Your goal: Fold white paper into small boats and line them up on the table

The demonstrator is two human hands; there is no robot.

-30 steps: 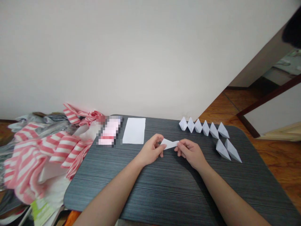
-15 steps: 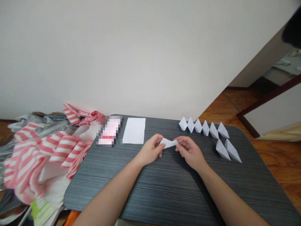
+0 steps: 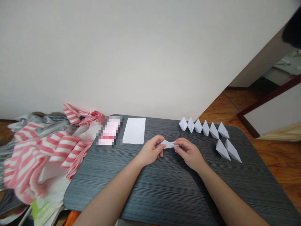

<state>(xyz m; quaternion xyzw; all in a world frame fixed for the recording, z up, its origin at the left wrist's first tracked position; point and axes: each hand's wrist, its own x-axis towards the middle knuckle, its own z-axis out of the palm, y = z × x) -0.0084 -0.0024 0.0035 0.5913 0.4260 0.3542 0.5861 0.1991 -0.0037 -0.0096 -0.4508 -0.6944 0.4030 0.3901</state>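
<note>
A small piece of folded white paper [image 3: 167,144] is held between my two hands, just above the dark table [image 3: 150,188]. My left hand [image 3: 152,150] pinches its left end between thumb and fingers. The right end is in the pinch of my right hand [image 3: 188,151], whose fingertips hide part of it. Beyond and to the right of my right hand stand several folded white paper shapes [image 3: 205,128], most in a row. Two more paper shapes [image 3: 227,150] sit nearer to me at the row's right end.
Flat white sheets of paper [image 3: 134,131] lie at the back left of the table. Beside them is a pink blurred-out item [image 3: 109,131]. Red-and-white striped cloth [image 3: 56,144] is heaped off the table's left edge. A pale wall [image 3: 141,62] rises behind the table.
My right fingers have shifted their grip along the paper's right end, opening a little and then closing over it. The paper has tilted flatter. My left hand has barely moved.
</note>
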